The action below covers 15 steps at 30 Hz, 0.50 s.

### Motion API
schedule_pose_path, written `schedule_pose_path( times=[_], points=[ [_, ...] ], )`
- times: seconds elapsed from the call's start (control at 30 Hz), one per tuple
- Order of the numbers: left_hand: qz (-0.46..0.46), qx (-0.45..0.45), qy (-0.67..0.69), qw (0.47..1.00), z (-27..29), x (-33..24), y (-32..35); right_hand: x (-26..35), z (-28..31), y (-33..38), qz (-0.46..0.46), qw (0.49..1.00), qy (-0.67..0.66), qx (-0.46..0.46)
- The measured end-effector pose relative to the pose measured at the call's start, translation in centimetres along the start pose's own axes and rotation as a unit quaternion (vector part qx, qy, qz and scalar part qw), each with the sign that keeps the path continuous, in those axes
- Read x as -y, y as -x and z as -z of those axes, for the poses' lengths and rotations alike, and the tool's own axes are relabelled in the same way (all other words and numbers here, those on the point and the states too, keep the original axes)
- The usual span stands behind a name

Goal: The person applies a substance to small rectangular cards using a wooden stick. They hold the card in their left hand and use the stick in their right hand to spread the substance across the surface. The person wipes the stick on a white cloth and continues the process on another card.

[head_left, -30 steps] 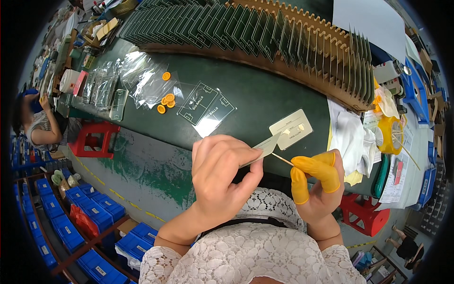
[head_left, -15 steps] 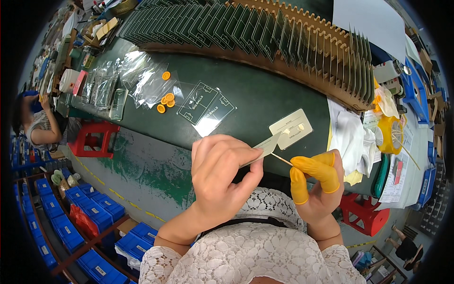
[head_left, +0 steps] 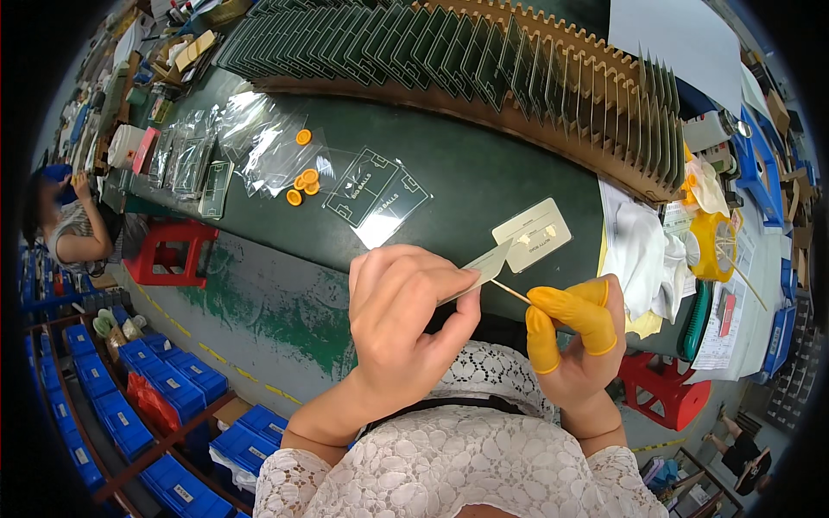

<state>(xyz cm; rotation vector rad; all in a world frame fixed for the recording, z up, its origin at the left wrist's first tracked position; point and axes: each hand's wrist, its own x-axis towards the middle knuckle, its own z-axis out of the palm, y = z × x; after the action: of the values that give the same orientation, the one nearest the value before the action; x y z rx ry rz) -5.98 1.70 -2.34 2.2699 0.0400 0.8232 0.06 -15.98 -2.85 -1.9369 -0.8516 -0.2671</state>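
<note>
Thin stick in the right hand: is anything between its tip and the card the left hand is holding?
Nothing visible. The thin stick, pinched in the right hand, reaches straight to the edge of the pale card held by the left hand, above the green table.

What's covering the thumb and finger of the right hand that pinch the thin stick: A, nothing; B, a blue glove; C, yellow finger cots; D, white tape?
C: the right hand wears yellow finger cots on the digits pinching the thin stick.
</note>
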Motion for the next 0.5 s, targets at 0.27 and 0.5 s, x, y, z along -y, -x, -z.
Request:
schedule_pose_path(
  times=[0.27,0.5],
  points=[
    [0.000,-0.020,0.017,1.000,-0.6,0.6,0.3,0.2,0.1,0.0,0.003,1.000,0.003,0.010],
    [0.004,-0.034,0.053,0.998,-0.9,1.3,0.4,0.7,1.0,-0.2,0.024,1.000,-0.008,0.012]
  ],
)
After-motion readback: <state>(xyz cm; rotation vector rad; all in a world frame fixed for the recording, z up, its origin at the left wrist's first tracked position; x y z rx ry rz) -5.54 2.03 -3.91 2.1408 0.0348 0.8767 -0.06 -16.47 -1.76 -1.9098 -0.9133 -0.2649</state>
